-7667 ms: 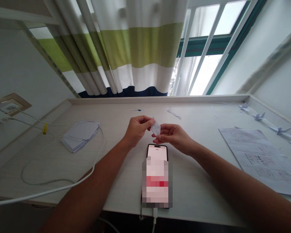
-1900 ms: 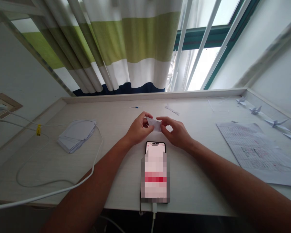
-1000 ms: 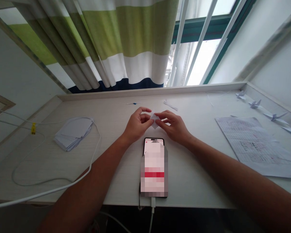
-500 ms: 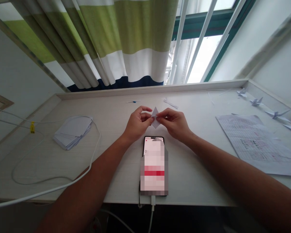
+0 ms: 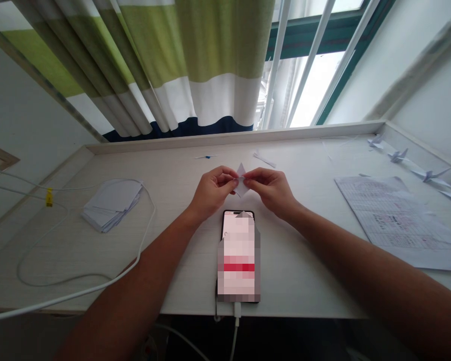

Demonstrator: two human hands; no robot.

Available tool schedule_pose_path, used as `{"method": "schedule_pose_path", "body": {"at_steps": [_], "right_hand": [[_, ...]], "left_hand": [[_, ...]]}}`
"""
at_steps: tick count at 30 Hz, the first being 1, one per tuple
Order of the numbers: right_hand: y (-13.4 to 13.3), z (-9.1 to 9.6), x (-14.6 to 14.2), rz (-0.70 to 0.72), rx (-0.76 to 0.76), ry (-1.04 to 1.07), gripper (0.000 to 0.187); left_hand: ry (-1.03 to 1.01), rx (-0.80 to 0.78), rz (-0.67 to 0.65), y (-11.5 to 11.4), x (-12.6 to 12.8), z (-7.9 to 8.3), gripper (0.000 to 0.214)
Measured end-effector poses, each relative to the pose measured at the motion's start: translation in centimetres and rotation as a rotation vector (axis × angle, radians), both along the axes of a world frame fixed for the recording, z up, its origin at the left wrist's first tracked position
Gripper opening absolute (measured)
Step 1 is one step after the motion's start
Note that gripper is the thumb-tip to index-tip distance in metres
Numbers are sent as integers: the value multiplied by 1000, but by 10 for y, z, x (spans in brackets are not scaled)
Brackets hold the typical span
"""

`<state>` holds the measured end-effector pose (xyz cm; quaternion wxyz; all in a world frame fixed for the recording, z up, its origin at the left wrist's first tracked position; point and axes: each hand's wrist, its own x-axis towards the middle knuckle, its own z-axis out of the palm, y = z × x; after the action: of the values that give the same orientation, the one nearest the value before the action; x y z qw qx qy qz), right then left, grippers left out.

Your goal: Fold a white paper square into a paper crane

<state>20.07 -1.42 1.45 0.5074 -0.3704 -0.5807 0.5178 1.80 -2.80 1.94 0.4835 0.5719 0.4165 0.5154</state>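
Note:
A small folded white paper [image 5: 241, 188], diamond-shaped with points at top and bottom, is held between both hands near the middle of the desk. My left hand [image 5: 215, 189] pinches its left edge with thumb and forefinger. On the opposite edge, my right hand [image 5: 269, 188] grips the paper in the same way. The fingertips of both hands nearly meet over the paper's middle and hide part of its folds. Just below the hands lies a phone [image 5: 239, 258] with its screen lit and partly blurred, a white cable plugged into its lower end.
A stack of white paper sheets [image 5: 111, 204] lies left, with a white cable [image 5: 147, 231] looping past it over my left forearm. Printed sheets [image 5: 394, 215] lie right. Several folded paper cranes [image 5: 398, 156] line the right edge. Paper strips [image 5: 264, 160] and a blue-marked thin item [image 5: 207, 157] lie behind.
My left fingers, raised and spread before, have come down and closed on the paper's left edge near the right fingertips. The right hand has barely moved.

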Motion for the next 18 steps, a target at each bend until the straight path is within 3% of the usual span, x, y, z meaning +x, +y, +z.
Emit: {"method": "schedule_pose_path", "body": {"at_steps": [13,18], "right_hand": [[-1,4,3,51,-2,-45,13],[0,5,4,20,72,-101,9]], "left_hand": [[-107,-132,72,-1,1,4,13],[-132,-178,74,0,0,1,14]]}}
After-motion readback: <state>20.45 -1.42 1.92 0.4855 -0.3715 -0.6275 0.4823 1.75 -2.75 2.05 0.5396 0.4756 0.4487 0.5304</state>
